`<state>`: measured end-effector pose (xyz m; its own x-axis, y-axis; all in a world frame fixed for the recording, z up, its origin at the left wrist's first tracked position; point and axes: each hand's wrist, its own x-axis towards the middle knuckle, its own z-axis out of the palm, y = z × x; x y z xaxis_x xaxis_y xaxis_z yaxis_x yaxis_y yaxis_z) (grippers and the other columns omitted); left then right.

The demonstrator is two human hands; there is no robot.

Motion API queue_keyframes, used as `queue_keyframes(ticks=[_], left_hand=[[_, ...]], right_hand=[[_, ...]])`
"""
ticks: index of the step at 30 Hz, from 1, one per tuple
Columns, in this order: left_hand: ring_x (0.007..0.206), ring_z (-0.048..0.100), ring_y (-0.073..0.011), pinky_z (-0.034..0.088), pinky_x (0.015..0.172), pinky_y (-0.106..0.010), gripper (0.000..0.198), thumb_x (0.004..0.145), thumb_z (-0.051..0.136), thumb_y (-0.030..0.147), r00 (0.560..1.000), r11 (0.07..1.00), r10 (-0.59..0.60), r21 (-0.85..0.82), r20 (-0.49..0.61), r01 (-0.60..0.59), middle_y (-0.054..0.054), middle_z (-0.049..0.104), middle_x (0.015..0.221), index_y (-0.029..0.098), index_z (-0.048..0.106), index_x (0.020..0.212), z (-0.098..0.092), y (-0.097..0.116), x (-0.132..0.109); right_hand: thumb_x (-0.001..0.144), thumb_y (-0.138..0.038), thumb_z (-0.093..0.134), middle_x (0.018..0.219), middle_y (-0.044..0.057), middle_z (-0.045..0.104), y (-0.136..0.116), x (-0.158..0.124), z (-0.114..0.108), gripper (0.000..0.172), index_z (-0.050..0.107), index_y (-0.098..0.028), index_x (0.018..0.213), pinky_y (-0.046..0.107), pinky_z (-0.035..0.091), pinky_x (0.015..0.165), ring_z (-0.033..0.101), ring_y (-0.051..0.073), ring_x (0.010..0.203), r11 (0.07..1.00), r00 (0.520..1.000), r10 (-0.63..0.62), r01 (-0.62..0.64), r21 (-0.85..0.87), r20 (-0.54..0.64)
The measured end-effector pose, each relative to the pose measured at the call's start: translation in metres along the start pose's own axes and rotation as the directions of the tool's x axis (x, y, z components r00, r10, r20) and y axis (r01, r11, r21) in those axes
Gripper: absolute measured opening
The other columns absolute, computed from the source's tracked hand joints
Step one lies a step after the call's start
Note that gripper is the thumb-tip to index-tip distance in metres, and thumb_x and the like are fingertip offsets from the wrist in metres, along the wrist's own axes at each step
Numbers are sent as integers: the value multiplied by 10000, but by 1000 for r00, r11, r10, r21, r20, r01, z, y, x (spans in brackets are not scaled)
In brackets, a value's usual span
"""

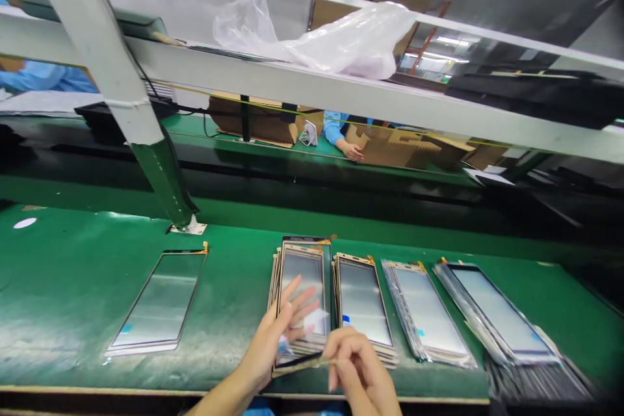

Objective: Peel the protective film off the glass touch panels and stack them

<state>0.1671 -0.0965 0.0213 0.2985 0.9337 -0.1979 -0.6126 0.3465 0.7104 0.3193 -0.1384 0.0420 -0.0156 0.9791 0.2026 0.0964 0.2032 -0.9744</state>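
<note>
My left hand (270, 338) grips a black-framed, see-through touch screen panel (327, 286) by its left side, thumb in front and fingers showing through the glass. The panel is tilted up over a stack of similar screen panels (274, 279). At the panel's lower right corner, my right hand (358, 364) has its fingers pinched on a thin pale strip (330, 362); whether it is loose film or part of the panel's edge, I cannot tell. Just right of the hands lies another stack of gold-edged panels (361, 292).
On the green bench (63, 286), a black-framed panel (158, 302) lies at left. Two plastic-wrapped panel stacks, one gold-edged (429, 312) and one dark-framed (500, 312), lie at right. A slanted post (146, 117) rises behind. Across the line, a co-worker's hand (351, 151) rests near cardboard.
</note>
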Motion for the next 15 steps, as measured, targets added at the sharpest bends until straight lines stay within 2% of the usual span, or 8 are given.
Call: queue_keyframes(ticks=[3,5,6,9,10,11,13,15], left_hand=[[1130,588,-299,495,855,-408,581,890,455,532,973,971,-199,-107,115,212,-154,575,1309,230,417,1385,-2,-10,-1],[1097,608,-297,519,807,-396,693,846,432,636,942,936,-271,-174,200,306,-167,574,1307,222,392,1400,-4,-16,-3],[1102,605,-298,524,800,-392,735,822,450,662,932,925,-280,-196,229,326,-168,567,1315,226,376,1409,-5,-17,-4],[1158,569,-293,518,830,-367,740,822,605,499,953,946,-240,-177,183,272,-143,527,1365,273,283,1448,-5,-7,-6],[1181,552,-288,511,850,-360,746,831,630,412,970,962,-209,-152,127,227,-132,512,1382,286,247,1459,-5,0,-6],[1203,534,-282,504,869,-355,752,841,631,351,984,976,-168,-127,65,176,-121,493,1401,296,216,1466,-3,8,-6],[1230,510,-269,498,889,-342,726,866,597,320,996,994,-77,-86,-55,72,-98,467,1426,315,191,1468,2,23,-7],[1231,509,-265,505,877,-328,673,884,565,337,991,998,7,-54,-136,-14,-78,463,1432,338,214,1458,8,34,-8]], right_hand=[[944,-453,391,694,22,630,-36,41,-7,268,463,-229,814,241,416,388,568,146,458,963,971,59,-117,242,233],[941,-364,441,738,27,654,-55,71,-25,192,456,-224,810,311,520,556,645,175,629,960,982,-162,180,216,-97],[924,-322,482,788,31,658,-60,82,-37,150,456,-224,814,350,536,645,656,183,711,919,863,-333,388,76,-379],[868,-249,562,775,15,609,-55,87,-69,115,460,-237,819,407,519,732,639,192,726,711,120,-627,492,-502,-770],[861,-253,567,719,7,584,-47,79,-74,118,476,-236,787,401,516,702,623,192,672,721,68,-639,400,-566,-766],[854,-262,569,666,2,567,-36,67,-74,124,503,-231,753,385,514,661,606,191,621,772,167,-619,308,-556,-767],[835,-296,577,605,1,562,-10,36,-63,150,567,-209,713,330,507,560,582,180,544,901,597,-406,136,-412,-692],[818,-321,590,641,4,583,15,5,-40,142,618,-192,766,276,498,496,578,155,510,975,869,-131,26,-219,-478]])
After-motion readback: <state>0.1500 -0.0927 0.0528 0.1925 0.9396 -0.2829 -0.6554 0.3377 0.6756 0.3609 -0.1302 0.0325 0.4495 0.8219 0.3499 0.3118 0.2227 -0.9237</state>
